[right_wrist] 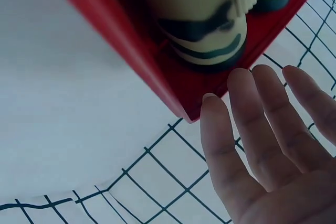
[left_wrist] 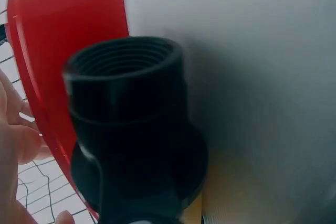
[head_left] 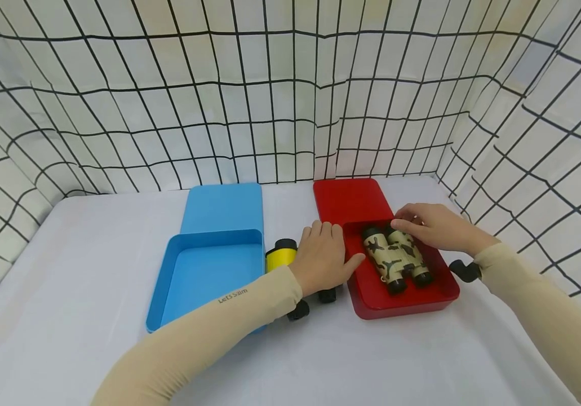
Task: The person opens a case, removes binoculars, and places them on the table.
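Camouflage binoculars [head_left: 394, 259] lie in the red box [head_left: 402, 309], their eyepieces toward the near side. My right hand [head_left: 434, 226] is at the box's far right corner, fingers loosely extended, holding nothing; in the right wrist view its fingertips [right_wrist: 242, 80] reach the rim beside one barrel. Over the red box's left wall stretches my left hand [head_left: 323, 256], thumb spread toward the inside. Beneath that hand and wrist are yellow and black binoculars [head_left: 281, 257], mostly hidden; a black eyepiece [left_wrist: 126, 103] fills the left wrist view. Whether the left hand touches them cannot be seen.
A blue box [head_left: 214, 287] with no contents visible stands left of the yellow binoculars, its blue lid [head_left: 221, 207] lying flat behind it. The red lid [head_left: 353, 200] lies behind the red box. Black wire mesh [head_left: 249, 101] borders the white table [head_left: 92, 270] at the back and sides.
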The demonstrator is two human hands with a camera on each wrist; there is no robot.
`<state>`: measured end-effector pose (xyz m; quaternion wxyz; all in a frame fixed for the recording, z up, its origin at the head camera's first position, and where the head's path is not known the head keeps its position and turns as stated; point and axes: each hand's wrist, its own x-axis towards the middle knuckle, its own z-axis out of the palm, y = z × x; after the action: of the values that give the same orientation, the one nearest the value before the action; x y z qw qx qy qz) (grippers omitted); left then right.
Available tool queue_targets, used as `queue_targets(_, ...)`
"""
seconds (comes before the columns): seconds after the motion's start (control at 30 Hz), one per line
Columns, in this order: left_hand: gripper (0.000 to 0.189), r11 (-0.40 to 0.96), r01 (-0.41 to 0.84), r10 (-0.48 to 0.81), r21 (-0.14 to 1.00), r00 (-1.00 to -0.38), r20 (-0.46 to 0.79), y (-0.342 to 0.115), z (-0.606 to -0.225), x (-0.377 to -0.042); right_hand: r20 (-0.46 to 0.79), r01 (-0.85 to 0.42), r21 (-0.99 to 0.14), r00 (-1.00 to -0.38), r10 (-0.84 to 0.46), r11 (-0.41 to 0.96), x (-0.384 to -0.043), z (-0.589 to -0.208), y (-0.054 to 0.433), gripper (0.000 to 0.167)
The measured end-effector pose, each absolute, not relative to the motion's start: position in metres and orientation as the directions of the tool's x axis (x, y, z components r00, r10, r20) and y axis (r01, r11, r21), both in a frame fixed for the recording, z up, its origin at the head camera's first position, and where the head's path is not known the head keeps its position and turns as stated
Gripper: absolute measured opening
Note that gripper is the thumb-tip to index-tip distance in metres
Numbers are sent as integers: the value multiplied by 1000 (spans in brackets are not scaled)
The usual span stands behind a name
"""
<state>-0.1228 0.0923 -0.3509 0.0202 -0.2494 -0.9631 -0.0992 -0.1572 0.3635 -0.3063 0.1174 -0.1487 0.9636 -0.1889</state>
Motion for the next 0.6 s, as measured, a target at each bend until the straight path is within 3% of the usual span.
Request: queue_targets(0.6, 63, 853, 520, 516, 46, -853, 81, 99, -359, -120, -88, -368, -215, -915, -393, 905, -136, -313, 366, 56)
